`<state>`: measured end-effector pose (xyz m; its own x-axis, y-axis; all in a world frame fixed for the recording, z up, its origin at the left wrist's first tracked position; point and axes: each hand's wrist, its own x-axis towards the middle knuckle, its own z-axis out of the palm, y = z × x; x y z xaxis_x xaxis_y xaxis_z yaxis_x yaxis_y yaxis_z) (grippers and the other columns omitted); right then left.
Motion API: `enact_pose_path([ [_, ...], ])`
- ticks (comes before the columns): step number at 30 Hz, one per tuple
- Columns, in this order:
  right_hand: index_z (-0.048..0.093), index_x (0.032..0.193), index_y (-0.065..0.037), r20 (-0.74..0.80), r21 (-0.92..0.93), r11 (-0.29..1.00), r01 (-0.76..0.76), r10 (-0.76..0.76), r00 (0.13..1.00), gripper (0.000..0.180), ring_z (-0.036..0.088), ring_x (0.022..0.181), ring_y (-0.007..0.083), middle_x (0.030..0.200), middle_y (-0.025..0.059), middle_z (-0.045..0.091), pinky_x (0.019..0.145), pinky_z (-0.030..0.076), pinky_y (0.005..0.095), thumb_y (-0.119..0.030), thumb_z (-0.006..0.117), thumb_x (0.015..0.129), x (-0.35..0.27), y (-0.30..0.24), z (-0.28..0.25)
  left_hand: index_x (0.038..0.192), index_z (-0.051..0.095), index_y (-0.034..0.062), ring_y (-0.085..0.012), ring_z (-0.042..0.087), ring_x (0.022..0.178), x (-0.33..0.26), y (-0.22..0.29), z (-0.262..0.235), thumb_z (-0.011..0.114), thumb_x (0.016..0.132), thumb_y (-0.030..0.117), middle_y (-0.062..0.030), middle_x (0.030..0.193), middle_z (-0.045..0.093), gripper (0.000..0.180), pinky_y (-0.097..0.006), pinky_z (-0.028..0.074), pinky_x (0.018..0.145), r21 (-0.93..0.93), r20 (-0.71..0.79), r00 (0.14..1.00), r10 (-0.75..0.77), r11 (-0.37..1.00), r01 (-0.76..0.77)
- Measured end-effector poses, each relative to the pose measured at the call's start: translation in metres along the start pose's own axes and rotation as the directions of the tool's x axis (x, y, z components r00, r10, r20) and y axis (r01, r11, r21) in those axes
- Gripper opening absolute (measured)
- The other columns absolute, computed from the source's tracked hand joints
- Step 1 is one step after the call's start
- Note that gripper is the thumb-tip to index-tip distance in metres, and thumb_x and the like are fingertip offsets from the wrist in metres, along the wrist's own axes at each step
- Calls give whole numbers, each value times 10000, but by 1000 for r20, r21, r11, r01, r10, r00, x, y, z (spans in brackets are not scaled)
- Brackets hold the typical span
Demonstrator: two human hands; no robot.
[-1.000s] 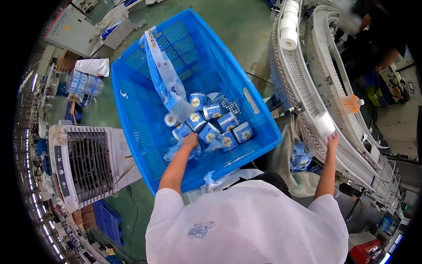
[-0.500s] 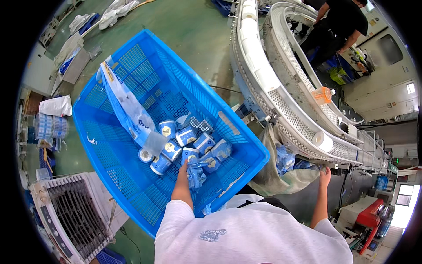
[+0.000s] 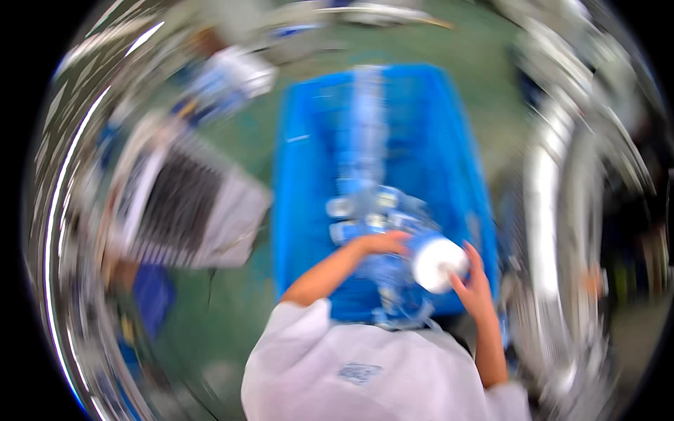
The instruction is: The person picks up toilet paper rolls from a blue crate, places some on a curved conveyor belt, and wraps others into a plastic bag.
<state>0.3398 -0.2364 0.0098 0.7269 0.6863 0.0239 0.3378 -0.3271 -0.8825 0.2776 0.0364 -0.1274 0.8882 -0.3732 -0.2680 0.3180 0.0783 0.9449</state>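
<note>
A toilet paper roll [image 3: 439,265], white at its round end and blue around its side, is held over the near right part of a blue plastic basket [image 3: 463,151]. My right hand [image 3: 477,286] grips it from the right, thumb at the white end. On the other side, my left hand [image 3: 387,243] closes against the roll's blue side, its fingertips smeared by motion. Beneath the hands lie several blue-wrapped rolls [image 3: 340,208] and crumpled clear-blue plastic film [image 3: 390,281]. A long strip of blue packaging film [image 3: 366,133] runs to the basket's far end.
Motion blurs the surroundings. A grey slatted appliance [image 3: 186,200] stands left of the basket on the green floor [image 3: 210,330]. To the right curves a conveyor [image 3: 546,203] with a white band along it. A white bundle [image 3: 242,74] lies at the far left.
My view has swung right-to-left, so the basket appears upright and central. My right hand has come from beside the conveyor to over the basket with a roll; my left has moved to that roll.
</note>
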Motion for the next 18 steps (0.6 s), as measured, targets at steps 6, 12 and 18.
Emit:
enact_pose_path([
  [6, 264, 1345, -40, 35, 593, 802, -75, 67, 997, 598, 451, 1123, 283, 1254, 175, 411, 911, 410, 393, -88, 543, 818, 8, 52, 21, 1032, 589, -8, -131, 562, 891, -49, 74, 45, 716, 726, 280, -74, 954, 639, 439, -295, 441, 782, 326, -271, 918, 289, 925, -194],
  [12, 329, 1316, -30, 222, 368, 915, 164, -258, 940, 501, 436, 1141, 290, 1261, 182, 405, 904, 404, 366, -99, 505, 852, 27, -17, 48, 1087, 572, 29, -235, 577, 920, -113, 32, 89, 736, 701, 290, -101, 936, 624, 494, -337, 435, 794, 503, -647, 602, 468, 855, -125],
  [18, 462, 1241, -121, 296, -116, 888, 445, -396, 869, 465, 567, 979, 328, 1146, 166, 551, 790, 447, 388, -66, 554, 789, 32, -63, 83, 1408, 164, 142, -347, 605, 724, -146, 76, 177, 649, 671, 555, -181, 849, 617, 974, -393, 462, 621, 426, -898, 249, 363, 859, 284],
])
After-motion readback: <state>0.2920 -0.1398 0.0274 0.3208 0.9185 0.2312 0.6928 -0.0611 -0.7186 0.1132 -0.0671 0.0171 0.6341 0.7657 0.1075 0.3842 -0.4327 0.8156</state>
